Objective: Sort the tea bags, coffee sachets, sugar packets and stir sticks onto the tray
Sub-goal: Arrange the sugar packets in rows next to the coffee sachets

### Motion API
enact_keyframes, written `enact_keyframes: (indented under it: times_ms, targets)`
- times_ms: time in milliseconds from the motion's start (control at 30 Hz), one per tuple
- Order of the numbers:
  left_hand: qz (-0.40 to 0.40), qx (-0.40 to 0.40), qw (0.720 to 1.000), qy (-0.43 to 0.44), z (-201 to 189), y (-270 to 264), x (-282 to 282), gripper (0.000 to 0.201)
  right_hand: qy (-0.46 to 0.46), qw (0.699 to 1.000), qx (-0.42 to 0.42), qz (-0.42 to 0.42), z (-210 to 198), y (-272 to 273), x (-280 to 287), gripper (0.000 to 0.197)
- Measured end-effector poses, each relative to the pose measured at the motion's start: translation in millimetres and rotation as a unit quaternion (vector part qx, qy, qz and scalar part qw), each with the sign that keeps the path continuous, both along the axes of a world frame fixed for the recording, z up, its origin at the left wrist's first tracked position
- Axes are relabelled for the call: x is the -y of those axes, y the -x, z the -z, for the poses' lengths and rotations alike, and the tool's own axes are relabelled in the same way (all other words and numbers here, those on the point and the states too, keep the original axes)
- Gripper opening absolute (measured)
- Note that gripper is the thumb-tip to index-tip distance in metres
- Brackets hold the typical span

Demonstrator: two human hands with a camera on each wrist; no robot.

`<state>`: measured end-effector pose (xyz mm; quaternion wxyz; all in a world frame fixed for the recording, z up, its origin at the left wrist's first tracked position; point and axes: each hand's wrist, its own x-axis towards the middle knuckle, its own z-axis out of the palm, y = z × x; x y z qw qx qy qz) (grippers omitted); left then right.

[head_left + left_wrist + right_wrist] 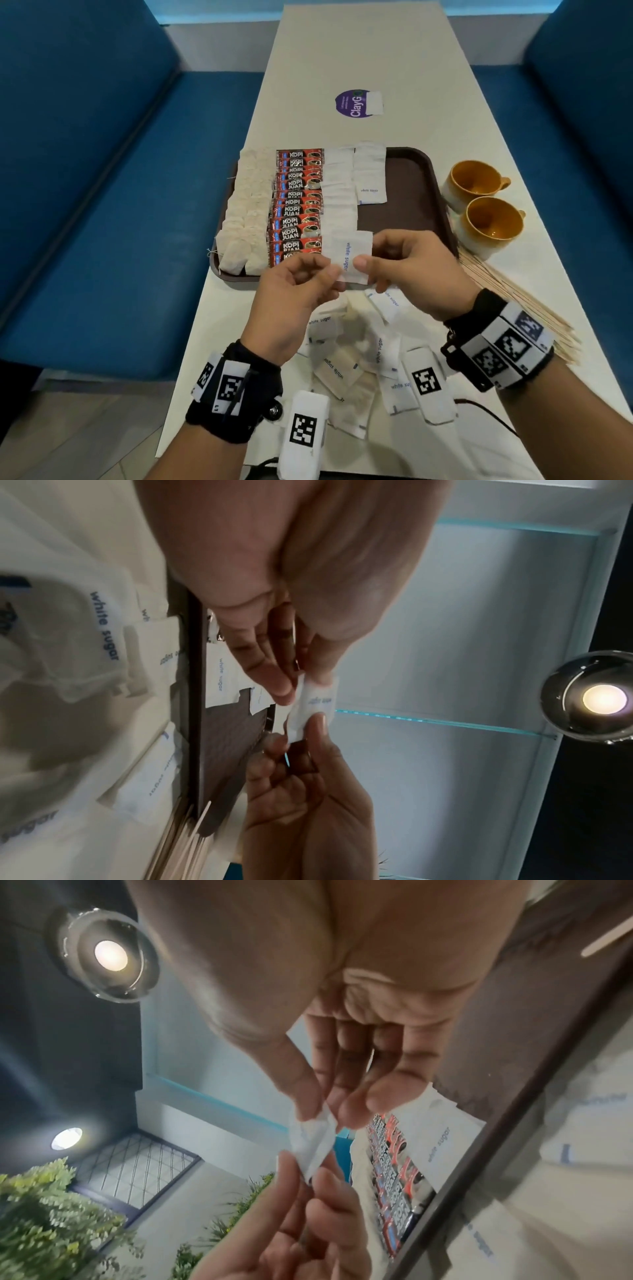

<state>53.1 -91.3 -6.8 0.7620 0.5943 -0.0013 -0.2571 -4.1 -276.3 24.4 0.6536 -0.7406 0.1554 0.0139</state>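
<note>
Both hands hold one white sugar packet (pixel 351 255) in the air just above the near edge of the brown tray (pixel 416 192): left hand (pixel 301 291) pinches its near-left edge w/ thumb and fingertip, right hand (pixel 407 265) pinches the right edge, other fingers loosely curled. Progress looks past halfway. Tea bags (pixel 241 212) fill the tray's left strip, coffee sachets (pixel 298 205) sit in a column next to them, then sugar packets (pixel 342 192) in one full column plus a short 2nd started. Left to do: a loose pile of sugar packets (pixel 356 363) on the table near the wrists, and the stir sticks (pixel 513 301), off the tray at right. Table (pixel 376 61) is long, pale; two orange cups (pixel 479 202) stand right of the tray, a purple sticker (pixel 352 102) farther up. Blue bench seats (pixel 85 171) either side; wrist views show ceiling spotlights and some greenery.
</note>
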Motion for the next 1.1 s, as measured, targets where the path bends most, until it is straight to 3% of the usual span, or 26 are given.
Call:
enact_keyframes:
  times_ms: [33, 200, 333, 467, 633, 733, 867, 1100]
  targets:
    - [-0.01, -0.019, 1.0, 0.016, -3.4, 0.4, 1.1, 0.016, -0.01, 1.0, 0.002, 0.013, -0.3, 1.4, 0.3, 0.008]
    - [-0.007, -0.086, 0.996, 0.037, -12.2, -1.2, -1.8, 0.036, -0.074, 0.996, 0.028, 0.032, -2.8, 4.6, 2.9, 0.015]
    - [0.042, -0.109, 0.993, 0.03, -12.8, 1.8, 0.3, 0.022, -0.057, 0.997, 0.043, -0.03, -7.0, 6.8, 4.2, 0.014]
    - [0.044, -0.084, 0.995, 0.043, -7.5, -1.5, -0.6, 0.016, -0.017, 0.998, 0.045, -0.046, -2.5, 4.5, 4.6, 0.014]
    - [0.009, -0.03, 0.997, 0.065, -6.3, -6.3, -1.5, 0.034, -0.072, 0.996, 0.041, 0.037, -2.2, 4.9, 5.6, 0.019]
    - [-0.009, -0.006, 0.998, 0.065, -3.9, -8.2, -0.9, 0.037, -0.106, 0.99, 0.064, 0.061, -3.2, 5.0, 3.4, 0.009]
    - [-0.01, 0.012, 0.998, 0.058, -1.4, -7.1, 2.1, 0.033, -0.1, 0.992, 0.06, 0.047, -0.5, 5.7, 1.1, 0.035]
    - [-0.012, -0.005, 0.999, 0.048, -0.3, -9.6, 0.2, 0.034, -0.082, 0.995, 0.017, 0.046, 0.7, -0.8, 6.8, 0.025]
